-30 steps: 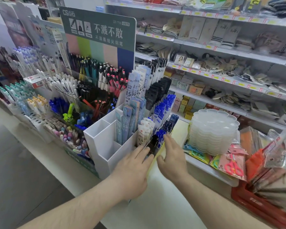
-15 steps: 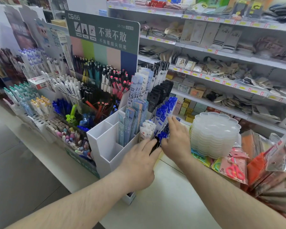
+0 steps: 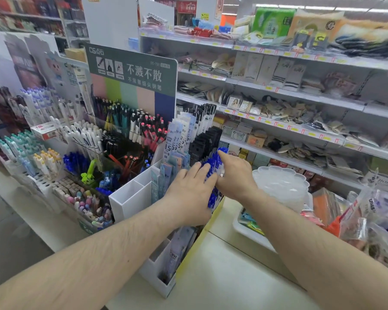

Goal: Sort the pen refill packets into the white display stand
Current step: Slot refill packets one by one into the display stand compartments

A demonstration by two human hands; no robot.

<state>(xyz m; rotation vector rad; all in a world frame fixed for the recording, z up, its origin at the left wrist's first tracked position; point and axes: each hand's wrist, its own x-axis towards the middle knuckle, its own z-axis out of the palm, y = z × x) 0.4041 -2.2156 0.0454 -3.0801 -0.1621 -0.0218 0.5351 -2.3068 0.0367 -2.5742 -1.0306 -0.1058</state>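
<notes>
Two hands are on the stock. My left hand [image 3: 188, 195] lies palm down on the blue packets [image 3: 213, 166] at the right side of the white stand [image 3: 130, 202], its fingers straight and pressing the tops, gripping nothing. My right hand [image 3: 235, 175] touches the same row from the right; its forefinger extends to the far blue packet top. The remaining right fingers are hidden behind the hand, so I cannot tell whether they grasp a packet. Blue packets stand upright in the stand's right-hand row, with black packets [image 3: 205, 144] behind them, farther away. Pale blue packets [image 3: 173, 151] fill the middle compartments. Left compartments near me hold nothing visible. One further packet [image 3: 177, 249] sits in a low front pocket beneath my left wrist. Right of the stand is a stack of clear trays [image 3: 282, 186]. Pens [image 3: 130, 124] stand to the far left under a green sign [image 3: 132, 70].
</notes>
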